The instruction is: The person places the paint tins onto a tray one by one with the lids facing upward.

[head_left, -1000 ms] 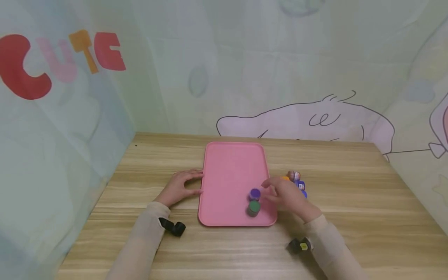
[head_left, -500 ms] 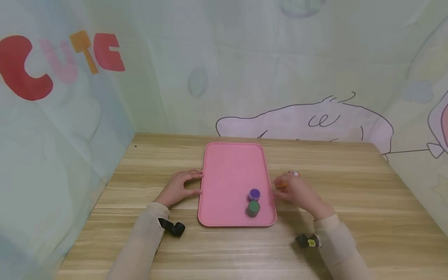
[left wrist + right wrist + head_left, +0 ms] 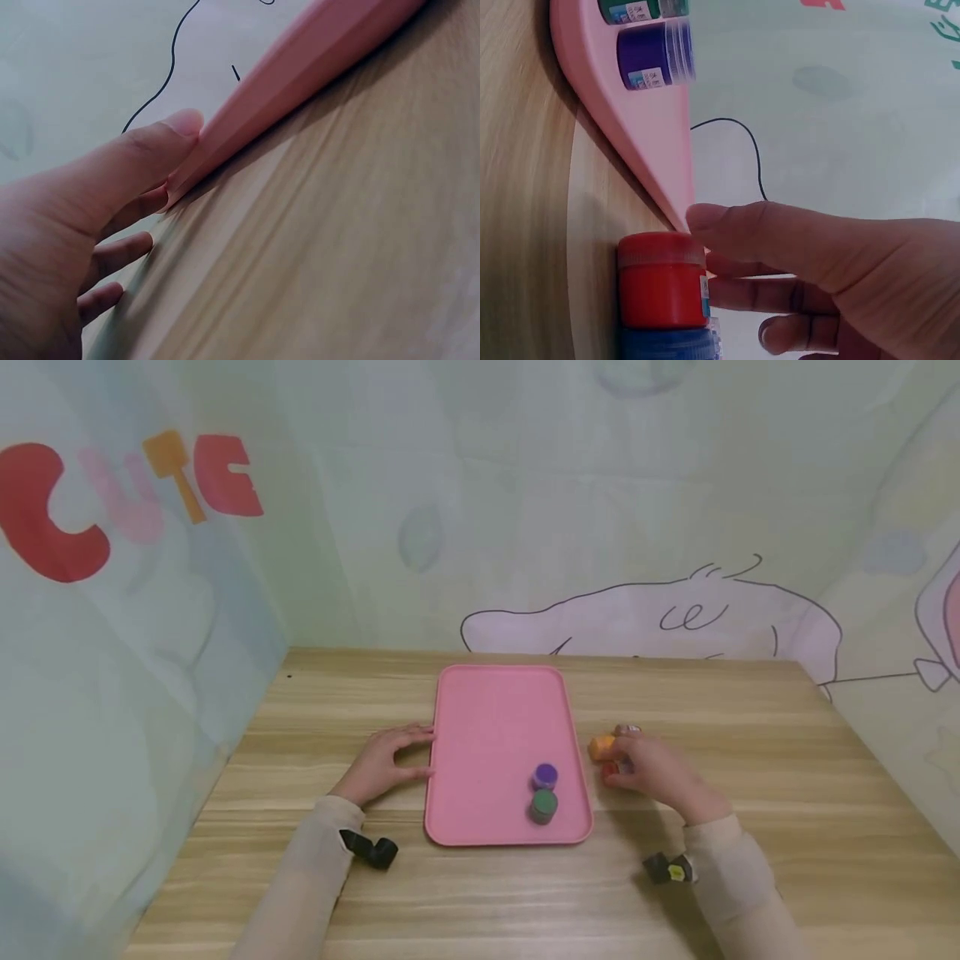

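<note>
My left hand rests at the left side of a pink tray, its thumb and fingertips touching the rim. In the left wrist view the thumb lies against the tray's edge. My right hand is over a small group of paint jars right of the tray. Its thumb and fingers are spread close beside a red paint jar, not closed round it. A blue-lidded jar adjoins the red one. An orange jar and a brown jar show past the fingertips; the hand hides the others partly.
On the tray's near right part stand a purple paint jar and a green paint jar, close together. The wooden table meets a printed cloth backdrop at the back and left.
My right hand has moved from beside the purple jar on the tray rightward to the jars on the table. The orange and red jars now show more. The left hand stays put.
</note>
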Demonstrator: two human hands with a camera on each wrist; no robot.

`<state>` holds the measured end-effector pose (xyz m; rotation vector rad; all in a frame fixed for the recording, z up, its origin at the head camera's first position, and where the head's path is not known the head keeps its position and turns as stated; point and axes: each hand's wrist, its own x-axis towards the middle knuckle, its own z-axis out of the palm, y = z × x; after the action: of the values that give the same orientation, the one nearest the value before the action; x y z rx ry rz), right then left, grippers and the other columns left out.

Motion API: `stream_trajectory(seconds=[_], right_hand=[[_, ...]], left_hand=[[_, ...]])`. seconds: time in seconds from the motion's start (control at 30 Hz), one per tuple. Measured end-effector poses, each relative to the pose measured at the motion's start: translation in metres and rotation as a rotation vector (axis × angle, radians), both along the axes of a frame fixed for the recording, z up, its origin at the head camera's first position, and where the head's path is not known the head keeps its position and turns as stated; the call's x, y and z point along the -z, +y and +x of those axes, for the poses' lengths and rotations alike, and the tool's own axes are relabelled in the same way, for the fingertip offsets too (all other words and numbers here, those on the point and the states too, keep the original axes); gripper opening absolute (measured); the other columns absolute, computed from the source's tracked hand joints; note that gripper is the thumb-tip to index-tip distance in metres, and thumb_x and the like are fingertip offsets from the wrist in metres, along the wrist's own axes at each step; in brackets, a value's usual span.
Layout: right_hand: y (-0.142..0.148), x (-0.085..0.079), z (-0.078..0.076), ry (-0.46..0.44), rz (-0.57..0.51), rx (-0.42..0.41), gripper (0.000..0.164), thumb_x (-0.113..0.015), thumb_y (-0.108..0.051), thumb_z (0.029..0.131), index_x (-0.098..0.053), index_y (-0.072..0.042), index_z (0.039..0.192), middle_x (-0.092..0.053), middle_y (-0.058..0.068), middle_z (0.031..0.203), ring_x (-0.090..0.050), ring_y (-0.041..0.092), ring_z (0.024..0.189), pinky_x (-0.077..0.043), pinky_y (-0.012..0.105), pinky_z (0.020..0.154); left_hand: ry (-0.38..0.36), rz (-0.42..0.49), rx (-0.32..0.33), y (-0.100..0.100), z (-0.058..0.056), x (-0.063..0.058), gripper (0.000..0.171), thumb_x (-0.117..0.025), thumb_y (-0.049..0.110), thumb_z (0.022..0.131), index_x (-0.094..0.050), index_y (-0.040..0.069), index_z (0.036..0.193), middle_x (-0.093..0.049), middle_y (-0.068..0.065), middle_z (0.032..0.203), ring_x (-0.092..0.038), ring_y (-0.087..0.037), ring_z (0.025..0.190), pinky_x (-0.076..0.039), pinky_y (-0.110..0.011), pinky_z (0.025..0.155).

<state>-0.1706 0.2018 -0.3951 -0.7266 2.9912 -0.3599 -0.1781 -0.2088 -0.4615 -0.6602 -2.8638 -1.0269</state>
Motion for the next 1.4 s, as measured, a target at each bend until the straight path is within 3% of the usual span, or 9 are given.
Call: stream_trajectory(seconds=[0.17, 0.37, 0.53, 0.8, 1.0, 1.1, 1.23, 1.4], right_hand=[[0.001, 0.002, -0.001, 0.014, 0.052, -0.004, 0.021, -0.083, -0.023, 0.072, -0.067, -0.012, 0.081, -0.063, 0.001, 0.084, -0.053, 0.012, 0.070, -0.045, 0.024, 0.059], [-0.001, 0.005, -0.003, 0.020, 0.108, 0.000, 0.021, -0.084, -0.022, 0.071, -0.066, -0.016, 0.080, -0.067, 0.004, 0.091, -0.052, 0.013, 0.071, -0.046, 0.024, 0.060], [-0.004, 0.006, -0.002, 0.014, 0.145, 0.005, 0.023, -0.083, -0.020, 0.072, -0.067, -0.012, 0.085, -0.066, 0.007, 0.092, -0.054, 0.016, 0.070, -0.050, 0.028, 0.061], [-0.006, 0.012, -0.003, 0.054, 0.185, 0.005, 0.025, -0.083, -0.020, 0.072, -0.066, -0.009, 0.088, -0.060, 0.028, 0.125, -0.065, 0.027, 0.082, -0.056, 0.038, 0.065], [-0.006, 0.011, -0.002, 0.021, 0.154, 0.019, 0.023, -0.082, -0.020, 0.073, -0.062, -0.012, 0.083, -0.065, 0.021, 0.116, -0.058, 0.020, 0.075, -0.052, 0.035, 0.063], [-0.006, 0.010, -0.002, 0.031, 0.144, 0.009, 0.023, -0.082, -0.020, 0.073, -0.064, -0.011, 0.084, -0.067, 0.015, 0.102, -0.059, 0.020, 0.074, -0.053, 0.036, 0.065], [-0.006, 0.007, 0.000, 0.052, 0.123, -0.010, 0.026, -0.083, -0.020, 0.072, -0.064, -0.009, 0.085, -0.063, 0.005, 0.081, -0.057, 0.017, 0.068, -0.053, 0.034, 0.062], [-0.006, 0.005, 0.002, 0.044, 0.104, -0.016, 0.026, -0.082, -0.020, 0.073, -0.064, -0.009, 0.087, -0.060, 0.000, 0.073, -0.055, 0.015, 0.066, -0.052, 0.032, 0.061]], left_hand=[[0.000, 0.006, -0.001, 0.000, 0.000, 0.000, 0.058, -0.075, 0.038, 0.082, -0.060, 0.015, 0.132, -0.055, -0.008, 0.141, -0.044, -0.034, 0.136, -0.029, -0.061, 0.113], [-0.001, 0.003, -0.001, -0.001, 0.001, 0.001, 0.057, -0.076, 0.036, 0.082, -0.060, 0.014, 0.132, -0.055, -0.008, 0.141, -0.044, -0.035, 0.136, -0.029, -0.061, 0.113], [-0.003, 0.005, -0.001, -0.001, 0.000, 0.002, 0.057, -0.076, 0.036, 0.081, -0.060, 0.014, 0.132, -0.055, -0.008, 0.141, -0.044, -0.035, 0.136, -0.030, -0.060, 0.113], [0.003, 0.008, 0.006, -0.001, -0.001, 0.002, 0.058, -0.076, 0.036, 0.081, -0.060, 0.013, 0.132, -0.055, -0.009, 0.140, -0.045, -0.035, 0.135, -0.031, -0.059, 0.113], [0.009, 0.009, 0.016, -0.001, -0.002, 0.002, 0.058, -0.076, 0.036, 0.081, -0.060, 0.013, 0.132, -0.055, -0.009, 0.141, -0.045, -0.035, 0.135, -0.032, -0.059, 0.113], [0.013, 0.013, 0.017, -0.001, -0.002, 0.001, 0.058, -0.076, 0.037, 0.081, -0.060, 0.013, 0.132, -0.055, -0.009, 0.140, -0.045, -0.035, 0.135, -0.033, -0.058, 0.112], [0.011, 0.009, 0.012, -0.001, -0.002, 0.001, 0.057, -0.075, 0.037, 0.082, -0.060, 0.014, 0.132, -0.055, -0.009, 0.141, -0.045, -0.035, 0.135, -0.032, -0.059, 0.112], [0.013, 0.009, 0.009, -0.001, 0.000, 0.000, 0.057, -0.076, 0.036, 0.082, -0.061, 0.014, 0.131, -0.056, -0.008, 0.140, -0.046, -0.034, 0.134, -0.031, -0.060, 0.112]])
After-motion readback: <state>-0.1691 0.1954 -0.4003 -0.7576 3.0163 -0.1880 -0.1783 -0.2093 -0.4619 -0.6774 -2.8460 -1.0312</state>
